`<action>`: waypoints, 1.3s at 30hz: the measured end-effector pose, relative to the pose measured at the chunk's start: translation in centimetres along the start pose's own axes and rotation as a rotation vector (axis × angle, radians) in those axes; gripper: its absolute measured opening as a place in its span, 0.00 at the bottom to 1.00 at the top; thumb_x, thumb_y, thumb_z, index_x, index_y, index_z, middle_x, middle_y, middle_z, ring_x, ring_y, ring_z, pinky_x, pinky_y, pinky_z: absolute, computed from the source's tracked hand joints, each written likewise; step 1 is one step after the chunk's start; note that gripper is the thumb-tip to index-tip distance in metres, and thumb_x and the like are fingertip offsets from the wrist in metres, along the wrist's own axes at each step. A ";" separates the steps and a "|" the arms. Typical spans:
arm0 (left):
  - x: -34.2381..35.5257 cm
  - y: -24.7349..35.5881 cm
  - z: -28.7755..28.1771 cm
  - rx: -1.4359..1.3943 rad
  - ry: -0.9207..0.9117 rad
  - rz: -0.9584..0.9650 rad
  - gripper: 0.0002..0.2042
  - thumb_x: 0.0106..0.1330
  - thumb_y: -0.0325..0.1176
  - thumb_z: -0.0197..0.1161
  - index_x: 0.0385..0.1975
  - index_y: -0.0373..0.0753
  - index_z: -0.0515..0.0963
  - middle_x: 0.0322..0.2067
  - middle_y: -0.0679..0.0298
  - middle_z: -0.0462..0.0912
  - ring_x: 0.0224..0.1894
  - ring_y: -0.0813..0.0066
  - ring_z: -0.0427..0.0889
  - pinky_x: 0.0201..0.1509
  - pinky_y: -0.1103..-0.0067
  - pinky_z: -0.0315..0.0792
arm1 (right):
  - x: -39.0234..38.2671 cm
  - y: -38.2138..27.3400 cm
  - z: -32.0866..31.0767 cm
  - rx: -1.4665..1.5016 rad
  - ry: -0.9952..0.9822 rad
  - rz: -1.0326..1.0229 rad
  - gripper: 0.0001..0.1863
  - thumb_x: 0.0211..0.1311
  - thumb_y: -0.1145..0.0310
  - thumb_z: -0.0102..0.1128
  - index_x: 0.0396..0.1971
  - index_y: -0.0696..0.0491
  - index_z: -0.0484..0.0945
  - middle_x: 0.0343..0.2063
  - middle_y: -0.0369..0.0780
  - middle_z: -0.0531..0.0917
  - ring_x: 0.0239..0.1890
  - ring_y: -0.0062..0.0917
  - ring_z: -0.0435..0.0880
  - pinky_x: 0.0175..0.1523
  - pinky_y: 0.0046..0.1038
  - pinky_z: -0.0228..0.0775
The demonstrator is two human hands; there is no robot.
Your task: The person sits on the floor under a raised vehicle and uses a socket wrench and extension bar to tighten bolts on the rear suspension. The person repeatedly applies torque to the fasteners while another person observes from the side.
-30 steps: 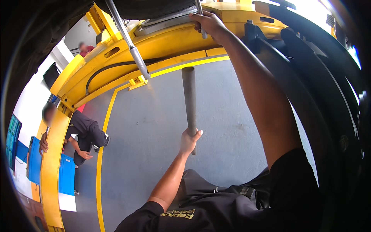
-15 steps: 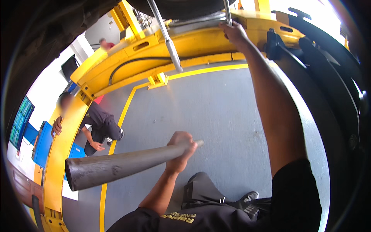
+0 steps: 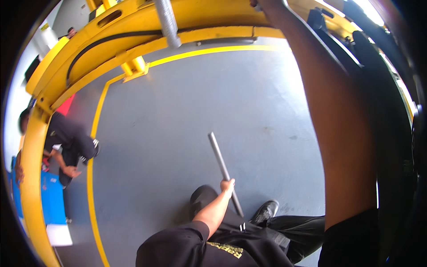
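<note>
My left hand [image 3: 228,184] is closed around a long grey metal pipe [image 3: 218,153], low over the floor near my knees. The pipe leans, its far end up and away to the left, its near end close to my leg. At the top edge, my right hand [image 3: 263,4] reaches up to the yellow beam [image 3: 213,18]. Its fingers look curled, but the picture's edge cuts most of them off, and what they grip is out of view. Left of it, a knurled metal rod [image 3: 167,22] hangs down in front of the beam.
A co-worker [image 3: 66,138] crouches at the left behind a yellow post [image 3: 35,160], beside a blue box [image 3: 53,196]. Another person [image 3: 71,32] is farther back. A black hose [image 3: 102,42] runs along the beam. Dark metal parts [image 3: 378,75] stand at the right. Yellow lines mark the grey floor [image 3: 178,107].
My left hand has lowered the pipe from pointing left toward the view to leaning near my knees. My view has tilted down, so my right hand is now mostly cut off at the top.
</note>
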State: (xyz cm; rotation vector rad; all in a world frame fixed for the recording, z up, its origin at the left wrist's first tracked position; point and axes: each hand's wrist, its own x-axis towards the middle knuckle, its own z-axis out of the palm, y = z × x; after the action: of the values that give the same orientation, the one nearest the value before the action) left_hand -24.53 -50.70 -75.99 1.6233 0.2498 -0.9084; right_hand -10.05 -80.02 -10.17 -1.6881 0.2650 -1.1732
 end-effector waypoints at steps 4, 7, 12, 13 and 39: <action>0.9 -5.4 0.4 0.357 0.174 -0.037 0.18 0.48 0.34 0.73 0.37 0.30 0.81 0.34 0.50 0.86 0.38 0.57 0.86 0.46 0.68 0.77 | 0.4 1.6 -1.7 0.035 -0.054 0.008 0.08 0.59 0.62 0.60 0.27 0.49 0.76 0.15 0.31 0.70 0.16 0.18 0.68 0.21 0.23 0.58; 0.4 -6.1 -0.3 0.576 0.158 -0.183 0.17 0.49 0.37 0.75 0.32 0.31 0.82 0.34 0.48 0.86 0.40 0.53 0.86 0.47 0.65 0.77 | 0.4 1.7 -3.2 -0.027 0.046 0.063 0.08 0.59 0.61 0.60 0.28 0.50 0.76 0.16 0.32 0.70 0.17 0.18 0.69 0.22 0.23 0.58; 3.9 -9.5 0.4 0.996 0.248 -0.172 0.25 0.51 0.42 0.73 0.44 0.31 0.79 0.46 0.45 0.82 0.51 0.57 0.81 0.56 0.67 0.74 | 1.0 2.1 -1.8 0.018 -0.015 0.076 0.09 0.63 0.60 0.59 0.32 0.51 0.75 0.17 0.33 0.71 0.18 0.19 0.70 0.24 0.26 0.62; 5.0 -9.7 0.7 0.995 0.313 -0.200 0.26 0.51 0.42 0.73 0.47 0.31 0.79 0.48 0.45 0.81 0.53 0.57 0.80 0.58 0.68 0.73 | 1.0 1.8 -0.6 0.054 -0.033 0.065 0.10 0.63 0.61 0.60 0.29 0.52 0.74 0.18 0.33 0.71 0.18 0.20 0.70 0.26 0.27 0.64; -28.5 61.1 0.0 0.134 0.759 1.399 0.14 0.68 0.41 0.58 0.25 0.37 0.77 0.23 0.53 0.83 0.29 0.49 0.83 0.34 0.60 0.76 | 2.1 2.4 0.0 -0.054 0.090 0.209 0.12 0.55 0.60 0.62 0.25 0.54 0.79 0.19 0.36 0.77 0.24 0.21 0.73 0.34 0.31 0.67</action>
State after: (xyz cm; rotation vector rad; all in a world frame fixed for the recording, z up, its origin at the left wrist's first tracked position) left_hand -6.31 -58.84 -11.60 1.6896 -0.4327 0.7709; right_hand -8.20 -82.44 -10.98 -1.6127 0.5201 -1.0949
